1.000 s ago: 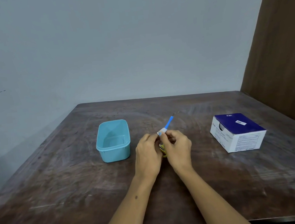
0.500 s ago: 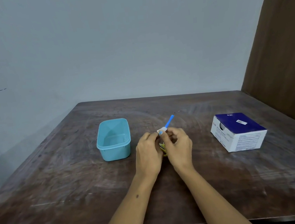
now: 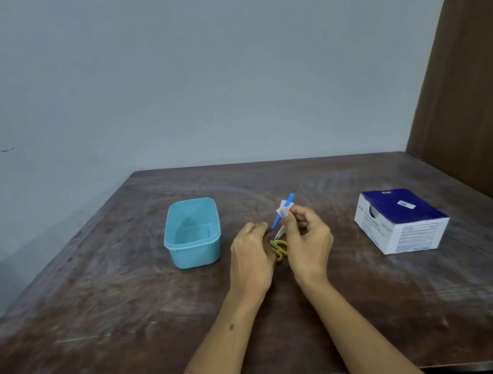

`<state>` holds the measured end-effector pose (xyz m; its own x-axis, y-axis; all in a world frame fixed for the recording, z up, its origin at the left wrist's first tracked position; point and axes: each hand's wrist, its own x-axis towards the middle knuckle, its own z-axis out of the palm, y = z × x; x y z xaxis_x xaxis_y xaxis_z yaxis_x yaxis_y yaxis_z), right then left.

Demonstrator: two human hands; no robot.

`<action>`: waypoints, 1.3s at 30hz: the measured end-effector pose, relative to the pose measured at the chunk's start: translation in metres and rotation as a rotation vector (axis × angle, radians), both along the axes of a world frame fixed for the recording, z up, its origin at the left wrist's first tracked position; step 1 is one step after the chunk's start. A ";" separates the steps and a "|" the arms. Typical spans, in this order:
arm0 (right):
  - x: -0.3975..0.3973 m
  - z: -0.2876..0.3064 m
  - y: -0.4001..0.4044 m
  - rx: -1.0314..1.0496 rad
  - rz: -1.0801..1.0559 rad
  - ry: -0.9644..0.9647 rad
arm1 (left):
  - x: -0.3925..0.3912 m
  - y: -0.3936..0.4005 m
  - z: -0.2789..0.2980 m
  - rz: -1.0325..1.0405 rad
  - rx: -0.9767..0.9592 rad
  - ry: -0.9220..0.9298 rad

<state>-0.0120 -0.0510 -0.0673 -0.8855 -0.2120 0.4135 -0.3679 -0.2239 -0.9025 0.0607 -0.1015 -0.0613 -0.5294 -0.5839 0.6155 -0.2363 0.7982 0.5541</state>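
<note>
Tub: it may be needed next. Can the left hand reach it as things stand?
Probably yes. The tub stands open just left of the left hand, with only bare table between them; the right hand holds the needle.

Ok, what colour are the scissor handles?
Yellow scissor handles, lying between the hands; seen best in the head view.
</note>
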 end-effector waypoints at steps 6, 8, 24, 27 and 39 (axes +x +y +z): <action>0.004 -0.001 -0.002 0.098 0.057 0.092 | 0.001 -0.002 0.002 0.016 0.039 0.007; 0.003 0.001 -0.001 0.050 -0.014 0.113 | 0.001 -0.001 0.002 -0.004 0.029 -0.016; 0.002 0.000 -0.001 0.104 0.023 0.053 | 0.002 0.000 0.002 -0.004 0.040 -0.080; 0.003 -0.002 -0.003 0.161 0.084 0.066 | 0.002 -0.001 0.001 0.012 0.056 -0.060; 0.000 -0.004 -0.004 0.176 0.063 0.087 | 0.001 -0.002 0.000 0.015 0.045 -0.051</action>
